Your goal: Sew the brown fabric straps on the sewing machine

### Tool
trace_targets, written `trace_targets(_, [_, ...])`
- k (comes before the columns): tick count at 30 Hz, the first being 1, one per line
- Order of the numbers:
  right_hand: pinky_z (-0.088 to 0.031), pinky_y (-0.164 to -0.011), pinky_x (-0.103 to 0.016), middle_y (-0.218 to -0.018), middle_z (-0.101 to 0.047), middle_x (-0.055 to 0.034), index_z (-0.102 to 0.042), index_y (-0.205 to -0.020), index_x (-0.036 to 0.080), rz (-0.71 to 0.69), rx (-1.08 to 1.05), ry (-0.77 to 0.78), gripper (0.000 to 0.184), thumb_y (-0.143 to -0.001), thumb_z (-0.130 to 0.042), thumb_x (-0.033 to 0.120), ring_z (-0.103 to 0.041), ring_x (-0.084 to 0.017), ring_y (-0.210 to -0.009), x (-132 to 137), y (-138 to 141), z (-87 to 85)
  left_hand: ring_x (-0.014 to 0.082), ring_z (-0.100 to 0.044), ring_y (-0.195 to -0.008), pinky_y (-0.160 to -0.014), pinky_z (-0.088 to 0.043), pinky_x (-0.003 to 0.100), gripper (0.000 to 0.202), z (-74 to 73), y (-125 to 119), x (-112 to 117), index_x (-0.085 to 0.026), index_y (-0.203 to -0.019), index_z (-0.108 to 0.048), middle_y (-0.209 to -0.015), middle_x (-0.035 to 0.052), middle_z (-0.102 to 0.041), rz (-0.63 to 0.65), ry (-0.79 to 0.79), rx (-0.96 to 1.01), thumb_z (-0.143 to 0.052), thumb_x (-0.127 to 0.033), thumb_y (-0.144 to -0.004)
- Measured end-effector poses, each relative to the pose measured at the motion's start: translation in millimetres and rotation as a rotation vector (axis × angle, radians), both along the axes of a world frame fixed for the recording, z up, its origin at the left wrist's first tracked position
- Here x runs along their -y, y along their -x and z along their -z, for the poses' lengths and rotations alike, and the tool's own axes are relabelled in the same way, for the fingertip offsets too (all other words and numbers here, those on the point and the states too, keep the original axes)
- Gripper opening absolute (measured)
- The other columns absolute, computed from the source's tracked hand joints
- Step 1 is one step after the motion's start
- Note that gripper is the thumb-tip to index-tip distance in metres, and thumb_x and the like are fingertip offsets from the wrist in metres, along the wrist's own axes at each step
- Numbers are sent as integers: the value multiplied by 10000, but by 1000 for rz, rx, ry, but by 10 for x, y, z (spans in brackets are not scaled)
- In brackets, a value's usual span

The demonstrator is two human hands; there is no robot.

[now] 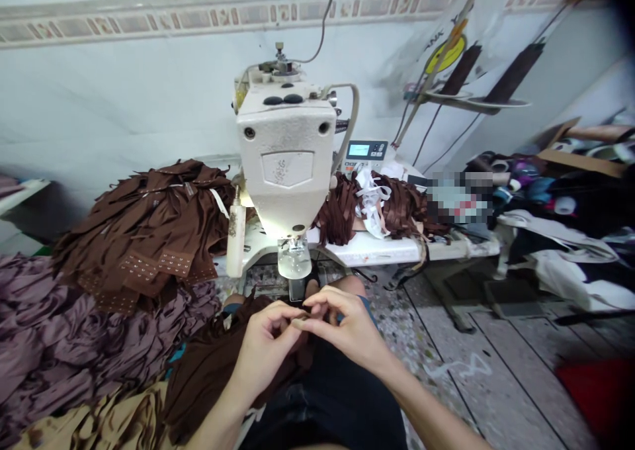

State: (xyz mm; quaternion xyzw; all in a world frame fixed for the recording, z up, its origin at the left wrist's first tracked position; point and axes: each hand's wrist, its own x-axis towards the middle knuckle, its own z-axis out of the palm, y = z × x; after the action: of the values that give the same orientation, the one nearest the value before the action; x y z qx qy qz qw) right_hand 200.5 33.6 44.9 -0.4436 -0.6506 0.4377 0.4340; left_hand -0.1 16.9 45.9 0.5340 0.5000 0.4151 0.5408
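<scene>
Over my lap, in front of the white sewing machine (288, 139), my left hand (268, 337) and my right hand (344, 324) meet with fingertips almost touching. Both are closed in a pinch on an edge of a dark brown garment (208, 370). Its cloth drapes below my left hand and over my left leg. The exact bit between the fingertips is mostly hidden by my fingers. Just beyond my hands stand the machine's clear needle guard (294, 259) and its narrow arm end (296, 290).
Brown garments with rows of metal eyes (153, 238) are heaped left of the machine, above mauve cloth (74, 344) and tan cloth (109, 423). Brown straps (404, 205) lie right, near a control panel (366, 151). Thread cones (516, 73) stand on a rack.
</scene>
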Motion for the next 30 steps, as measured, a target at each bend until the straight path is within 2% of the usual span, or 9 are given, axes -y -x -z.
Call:
trace_targets(3, [-514, -683, -314, -836, -743, -45, -847, -976, 256, -27, 24, -149, 145, -997, -773, 379, -682, -213, -763, -7, -12, -132, 130, -626, -663, -620, -503, 223, 198, -58, 21, 5, -192, -913, -851, -812, 35, -706, 26, -119, -84, -769, -373, -921])
trace_targets(7, [-529, -711, -321, -885, -770, -55, -855, -999, 264, -33, 74, -285, 156, -1041, -714, 317, -706, -214, -788, -135, -10, -373, 156, -699, -759, -692, -577, 234, 189, -180, 34, -18, -198, -995, -836, -870, 47, -737, 15, -323, -185, -694, -321, -1012])
trace_targets(10, [-522, -711, -328, -860, -740, -55, -848, -931, 259, 44, 142, -329, 207, -1040, -704, 360, -686, -214, -775, -350, 20, -472, 192, -761, -1001, -874, -635, 280, 257, -222, 68, -101, -238, -1256, -778, -1117, 74, -775, -98, -663, -394, -625, -200, -1054])
trace_targets(12, [-511, -690, -325, -820, -706, -46, -820, -834, 242, 91, 149, -292, 253, -1001, -745, 418, -657, -205, -736, -513, 47, -458, 202, -756, -1149, -1004, -624, 307, 401, -224, 113, -188, -254, -1415, -694, -1301, 89, -759, -73, -919, -564, -577, -113, -1058])
trace_targets(16, [-509, -650, -300, -788, -662, -16, -690, -784, 212, 154, -99, -22, 393, -807, -895, 547, -622, -186, -694, -724, 123, -269, 196, -793, -1076, -984, -637, 285, 497, -213, 192, -336, -208, -1547, -578, -1449, 109, -725, 100, -1175, -872, -585, -109, -1060])
trace_targets(20, [-472, -606, -259, -728, -605, 35, -597, -859, 226, 251, -388, 236, 501, -773, -890, 622, -566, -159, -652, -683, 230, -44, 211, -804, -996, -902, -661, 304, 526, -150, 110, -344, -172, -1583, -530, -1460, 130, -716, 40, -1189, -1049, -578, -121, -1061])
trace_targets(23, [-490, -662, -264, -733, -600, 21, -622, -820, 220, 300, -455, 251, 474, -883, -785, 660, -570, -170, -701, -537, 287, 83, 239, -803, -1039, -847, -669, 307, 546, -85, -52, -299, -138, -1579, -530, -1427, 155, -732, -87, -1181, -1126, -575, -75, -1038])
trace_targets(27, [-530, -802, -315, -845, -688, -32, -726, -894, 217, 208, -431, 249, 518, -931, -689, 732, -637, -242, -894, -303, 260, 308, 263, -806, -1055, -778, -669, 300, 489, -73, -236, -262, -100, -1538, -565, -1407, 185, -737, -196, -1154, -1178, -593, -121, -1051])
trace_targets(30, [-453, -664, -281, -726, -616, -6, -680, -777, 194, 114, -366, 276, 581, -958, -645, 745, -563, -188, -729, -155, 148, 522, 274, -813, -1038, -765, -670, 309, 481, -91, -269, -263, -76, -1538, -557, -1388, 207, -742, -237, -1140, -1150, -594, -184, -1071])
